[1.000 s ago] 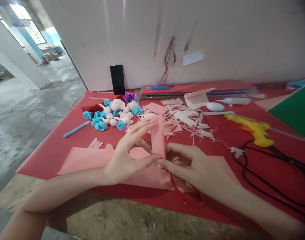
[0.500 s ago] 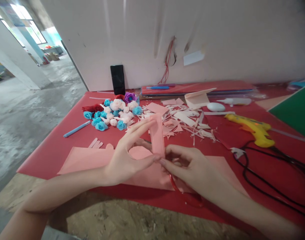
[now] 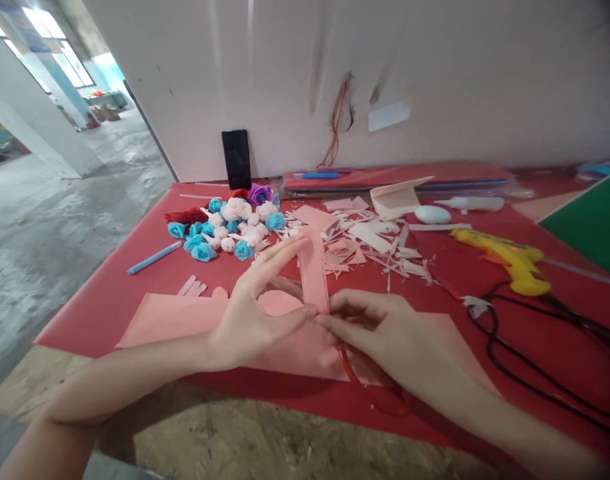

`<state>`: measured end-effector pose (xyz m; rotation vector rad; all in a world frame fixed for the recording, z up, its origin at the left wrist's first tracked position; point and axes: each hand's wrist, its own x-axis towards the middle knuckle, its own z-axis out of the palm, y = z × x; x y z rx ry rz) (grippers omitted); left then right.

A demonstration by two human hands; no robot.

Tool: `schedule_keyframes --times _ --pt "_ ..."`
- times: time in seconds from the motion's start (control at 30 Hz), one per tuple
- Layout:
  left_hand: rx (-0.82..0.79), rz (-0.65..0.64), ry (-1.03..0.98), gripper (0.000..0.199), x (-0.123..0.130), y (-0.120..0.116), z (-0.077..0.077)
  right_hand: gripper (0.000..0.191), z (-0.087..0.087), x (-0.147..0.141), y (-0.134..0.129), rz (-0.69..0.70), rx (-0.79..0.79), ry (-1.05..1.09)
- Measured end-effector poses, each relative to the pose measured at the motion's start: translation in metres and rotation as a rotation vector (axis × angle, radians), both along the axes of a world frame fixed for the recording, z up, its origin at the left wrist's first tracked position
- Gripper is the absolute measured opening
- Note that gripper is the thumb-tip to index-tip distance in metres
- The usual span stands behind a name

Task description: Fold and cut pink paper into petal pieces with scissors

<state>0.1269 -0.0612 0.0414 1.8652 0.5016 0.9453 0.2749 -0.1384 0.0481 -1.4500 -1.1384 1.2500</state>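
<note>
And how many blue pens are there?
2 that I can see. A light blue pen lies near the paper flowers; a darker blue pen lies on the red packet at the back. More could hide under the paper scraps.

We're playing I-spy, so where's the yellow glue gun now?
In the head view, the yellow glue gun lies at the red tabletop's right, just below the whitish bottle.

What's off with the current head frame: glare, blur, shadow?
Head view, upper left: windows blown out, glossy patches on the grey floor. Head view, centre: pink paper strip soft-edged, cause unclear. Head view, upper right: corner darkens over the wall. Head view, bottom: shadow across the brown surface.
</note>
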Motion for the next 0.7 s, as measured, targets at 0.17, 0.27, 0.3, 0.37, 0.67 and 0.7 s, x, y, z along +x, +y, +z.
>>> schedule_keyframes --times 0.17,0.27,0.3,0.37,0.67,0.7 --pt "0.009 0.003 0.033 0.069 0.000 0.000 0.000 0.020 -0.003 0.002 0.000 -0.012 -0.027 -0.004" --pt "0.025 0.002 0.036 0.069 -0.001 0.001 -0.001 0.019 -0.004 0.001 0.000 0.004 -0.019 -0.012" --pt "0.030 0.002 0.036 0.069 -0.002 0.001 -0.001 0.018 -0.004 0.000 0.000 0.011 -0.013 -0.020" --pt "0.032 0.003 0.040 0.069 -0.002 0.001 -0.001 0.019 -0.002 -0.001 0.001 0.020 -0.007 -0.048" --pt "-0.011 -0.025 -0.032 0.069 -0.001 0.007 0.001 0.016 -0.028 0.030 -0.006 0.110 0.133 -0.908" --pt "-0.009 -0.020 -0.034 0.069 -0.002 0.008 0.002 0.025 -0.039 0.037 -0.013 0.056 0.230 -1.034"
